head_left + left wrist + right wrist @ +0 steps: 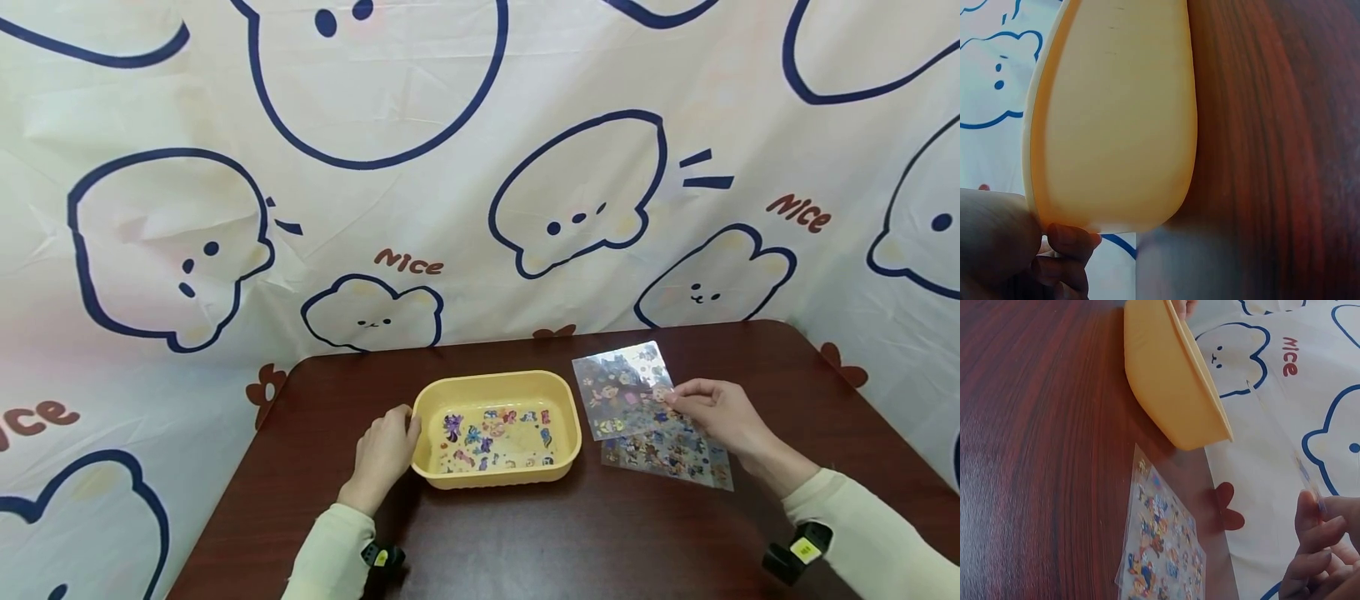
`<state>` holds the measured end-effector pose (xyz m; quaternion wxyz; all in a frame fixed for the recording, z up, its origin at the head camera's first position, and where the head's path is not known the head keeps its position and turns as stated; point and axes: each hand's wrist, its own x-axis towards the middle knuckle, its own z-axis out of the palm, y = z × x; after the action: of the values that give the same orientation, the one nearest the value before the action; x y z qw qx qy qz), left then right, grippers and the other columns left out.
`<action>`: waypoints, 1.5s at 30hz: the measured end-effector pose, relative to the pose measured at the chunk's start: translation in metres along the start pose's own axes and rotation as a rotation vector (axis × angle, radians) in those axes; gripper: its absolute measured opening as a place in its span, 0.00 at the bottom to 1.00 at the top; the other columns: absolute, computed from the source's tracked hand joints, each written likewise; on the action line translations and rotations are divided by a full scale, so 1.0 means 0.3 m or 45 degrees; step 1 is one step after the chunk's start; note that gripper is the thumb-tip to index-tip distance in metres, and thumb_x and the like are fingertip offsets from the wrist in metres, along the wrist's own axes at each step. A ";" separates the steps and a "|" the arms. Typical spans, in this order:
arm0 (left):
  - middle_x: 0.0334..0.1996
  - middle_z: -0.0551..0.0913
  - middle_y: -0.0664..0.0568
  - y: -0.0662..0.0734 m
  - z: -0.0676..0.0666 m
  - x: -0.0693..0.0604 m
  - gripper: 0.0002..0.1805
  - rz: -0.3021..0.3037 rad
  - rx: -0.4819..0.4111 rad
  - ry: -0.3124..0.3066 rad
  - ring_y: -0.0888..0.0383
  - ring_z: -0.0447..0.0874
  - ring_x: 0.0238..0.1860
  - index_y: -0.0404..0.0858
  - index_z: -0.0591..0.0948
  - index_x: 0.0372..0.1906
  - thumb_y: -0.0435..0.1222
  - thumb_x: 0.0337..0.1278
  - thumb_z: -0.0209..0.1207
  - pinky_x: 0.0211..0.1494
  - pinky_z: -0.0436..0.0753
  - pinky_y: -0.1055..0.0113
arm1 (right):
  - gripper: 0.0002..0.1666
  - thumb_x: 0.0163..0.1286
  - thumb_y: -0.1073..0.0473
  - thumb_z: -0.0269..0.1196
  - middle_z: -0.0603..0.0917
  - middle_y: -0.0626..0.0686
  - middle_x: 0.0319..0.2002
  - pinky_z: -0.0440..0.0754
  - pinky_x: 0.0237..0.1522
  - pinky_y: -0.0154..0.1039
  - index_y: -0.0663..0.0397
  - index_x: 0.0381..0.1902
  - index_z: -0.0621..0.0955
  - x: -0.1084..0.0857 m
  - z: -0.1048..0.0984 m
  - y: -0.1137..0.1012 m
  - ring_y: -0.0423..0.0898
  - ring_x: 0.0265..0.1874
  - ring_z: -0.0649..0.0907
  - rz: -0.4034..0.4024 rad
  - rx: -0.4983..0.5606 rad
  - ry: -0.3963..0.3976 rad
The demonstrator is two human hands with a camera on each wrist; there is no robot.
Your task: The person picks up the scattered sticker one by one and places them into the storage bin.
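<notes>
A yellow basin (pixel 495 480) with colourful stickers (pixel 486 429) showing inside stands on the table. My left hand (pixel 384 450) grips its left rim; the left wrist view shows the thumb and curled fingers (pixel 1072 240) at the edge of the basin (pixel 1116 125). To the right of the basin, my right hand (pixel 716 414) pinches a clear sticker sheet (pixel 622 392) between thumb and fingers, and the right wrist view shows that sheet (pixel 1282 431) edge-on, raised off the table. More sticker sheets (pixel 667 450) lie under and beside it.
The dark wood table (pixel 585 542) has its back edge against a white curtain (pixel 465 208) with printed blue outlines of animals. In the right wrist view the basin (pixel 1169 381) stands behind the lying sheets (pixel 1166 544).
</notes>
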<state>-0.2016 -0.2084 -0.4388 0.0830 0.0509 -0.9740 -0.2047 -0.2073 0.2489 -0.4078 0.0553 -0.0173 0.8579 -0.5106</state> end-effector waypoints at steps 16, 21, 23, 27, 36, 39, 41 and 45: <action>0.37 0.88 0.39 0.000 -0.002 -0.003 0.16 -0.005 -0.004 0.000 0.47 0.85 0.29 0.33 0.84 0.50 0.41 0.72 0.55 0.30 0.79 0.51 | 0.20 0.74 0.54 0.62 0.81 0.42 0.20 0.71 0.21 0.36 0.69 0.48 0.81 -0.002 0.073 -0.014 0.36 0.15 0.67 -0.080 0.121 -0.073; 0.37 0.88 0.39 -0.001 -0.001 -0.002 0.16 -0.012 -0.003 -0.005 0.49 0.84 0.28 0.33 0.84 0.51 0.41 0.72 0.55 0.30 0.79 0.52 | 0.20 0.73 0.53 0.63 0.80 0.41 0.18 0.69 0.20 0.36 0.68 0.47 0.81 -0.002 0.091 -0.024 0.36 0.15 0.67 -0.068 0.107 -0.092; 0.36 0.88 0.40 -0.002 0.000 -0.001 0.15 -0.010 -0.004 -0.006 0.49 0.84 0.27 0.33 0.84 0.50 0.40 0.72 0.55 0.29 0.79 0.52 | 0.21 0.73 0.52 0.64 0.77 0.40 0.16 0.70 0.21 0.36 0.67 0.48 0.81 -0.002 0.098 -0.029 0.37 0.15 0.67 -0.052 0.106 -0.103; 0.34 0.88 0.40 -0.003 0.002 0.002 0.15 -0.003 -0.003 -0.003 0.50 0.83 0.26 0.34 0.84 0.48 0.41 0.72 0.55 0.28 0.78 0.53 | 0.22 0.72 0.50 0.65 0.79 0.42 0.18 0.71 0.22 0.36 0.66 0.48 0.80 -0.001 0.110 -0.036 0.37 0.16 0.68 -0.026 0.119 -0.116; 0.36 0.88 0.39 -0.004 -0.001 0.002 0.15 -0.003 -0.004 0.005 0.47 0.84 0.28 0.33 0.84 0.48 0.41 0.72 0.55 0.30 0.79 0.51 | 0.20 0.71 0.52 0.66 0.79 0.41 0.18 0.68 0.20 0.34 0.66 0.47 0.81 0.007 0.149 -0.043 0.36 0.15 0.66 -0.021 0.173 -0.147; 0.35 0.88 0.39 -0.003 -0.001 0.002 0.15 0.004 -0.006 0.006 0.48 0.84 0.28 0.33 0.84 0.47 0.41 0.72 0.55 0.29 0.79 0.51 | 0.21 0.71 0.51 0.66 0.80 0.42 0.20 0.69 0.21 0.34 0.65 0.48 0.81 0.008 0.157 -0.050 0.37 0.16 0.68 -0.009 0.155 -0.147; 0.35 0.88 0.40 -0.003 0.001 0.002 0.14 0.007 -0.006 0.007 0.48 0.83 0.27 0.33 0.84 0.47 0.40 0.72 0.55 0.29 0.78 0.52 | 0.21 0.71 0.50 0.65 0.81 0.43 0.21 0.70 0.22 0.34 0.64 0.48 0.81 0.010 0.162 -0.054 0.38 0.17 0.69 -0.002 0.139 -0.147; 0.35 0.88 0.40 -0.004 0.003 0.001 0.14 0.010 -0.004 0.009 0.48 0.84 0.28 0.34 0.84 0.47 0.41 0.71 0.55 0.29 0.78 0.51 | 0.21 0.71 0.49 0.65 0.78 0.44 0.18 0.70 0.22 0.35 0.64 0.48 0.81 0.013 0.173 -0.059 0.39 0.17 0.69 0.003 0.128 -0.158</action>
<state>-0.2020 -0.2091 -0.4400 0.0874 0.0476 -0.9736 -0.2055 -0.2057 0.1947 -0.4173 0.1099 -0.0450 0.8261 -0.5508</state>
